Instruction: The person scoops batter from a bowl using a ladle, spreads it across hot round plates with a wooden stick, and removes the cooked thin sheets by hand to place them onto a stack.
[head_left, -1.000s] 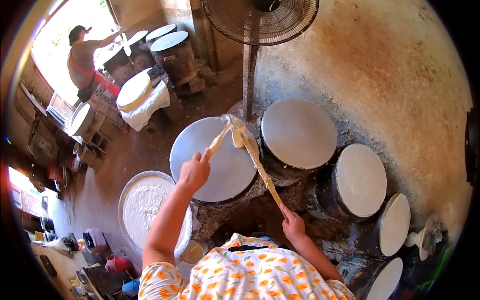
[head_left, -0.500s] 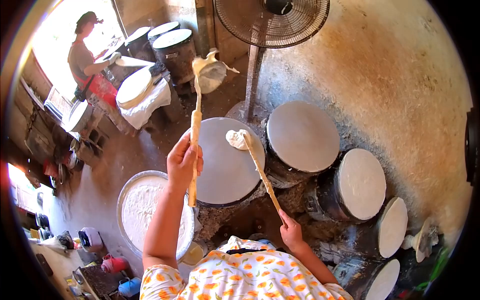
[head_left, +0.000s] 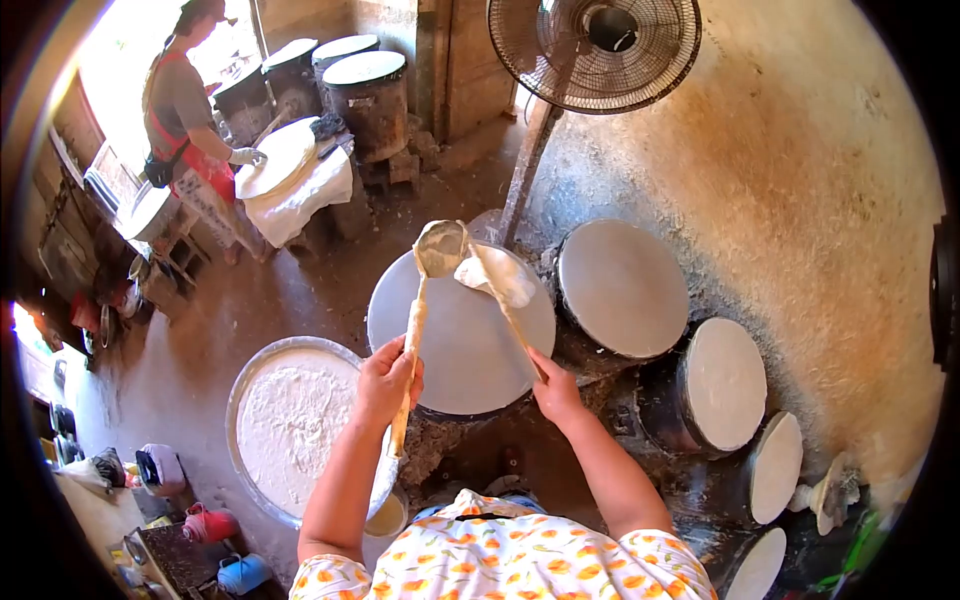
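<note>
My left hand (head_left: 388, 384) is wrapped round the handle of a batter-coated ladle (head_left: 442, 248), whose round bowl is over the far edge of the nearest round griddle (head_left: 460, 350). In my right hand (head_left: 556, 388) is a thin batter-caked stick (head_left: 503, 305), its far end close to the ladle. White batter (head_left: 507, 278) lies on the far part of the griddle, beside and under the stick. To the left stands a wide metal basin (head_left: 240, 452) of thick white batter (head_left: 300, 420).
More round griddles (head_left: 622, 288) curve along the wall on the right. A standing fan (head_left: 595, 50) is ahead. Far left, a person (head_left: 185, 110) leans over a stack of round sheets (head_left: 280, 160). A red jug (head_left: 210, 524) and a blue one (head_left: 243, 574) sit lower left.
The ladle has come down from its raised position toward the stick. White batter now spreads on the griddle's far part. The other person has reached down to the stack.
</note>
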